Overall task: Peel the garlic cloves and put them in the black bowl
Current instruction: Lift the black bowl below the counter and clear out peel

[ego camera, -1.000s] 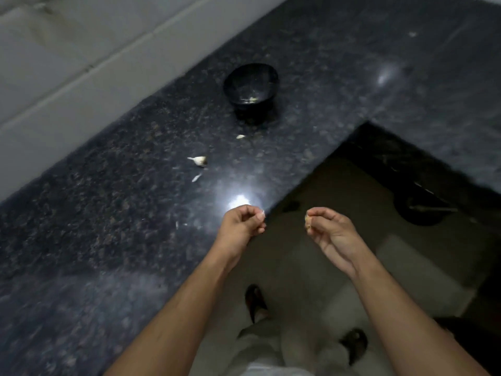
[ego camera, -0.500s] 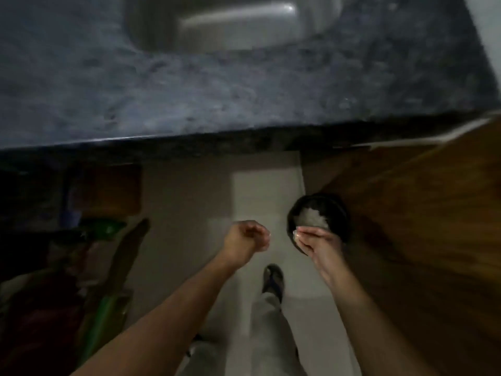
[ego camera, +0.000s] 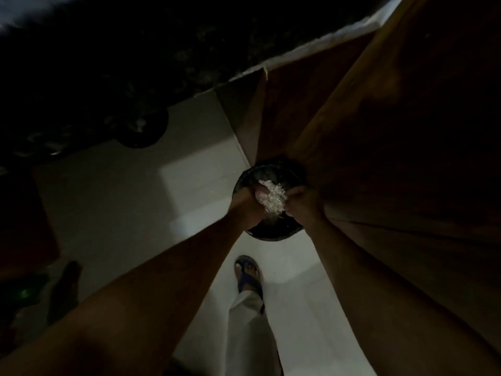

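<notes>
Looking straight down in poor light, I see both of my hands held low over a round dark container on the floor. My left hand (ego camera: 248, 206) sits at the container's left edge with its fingers curled in toward the middle; the frame is too dim for me to tell whether it pinches anything. My right hand (ego camera: 302, 204) sits at the right edge, fingers also bent inward, and again I cannot tell what, if anything, it holds. Between the two hands lies a pale heap of papery garlic skins (ego camera: 272, 198), inside the round dark container (ego camera: 271, 234), which stands on the light floor tiles (ego camera: 135, 191) just beside a brown wooden cabinet door (ego camera: 406, 131) on the right.

Nearer to me, below the container, my foot in a dark sandal (ego camera: 248, 272) and a pale trouser leg (ego camera: 249, 335) show between my forearms. Farther off, the dark speckled bench (ego camera: 122, 63) runs across the top left, its edge catching a thin line of light. Whether the black bowl is on it, I cannot make out. At the near left something green (ego camera: 21, 293) lies in shadow.
</notes>
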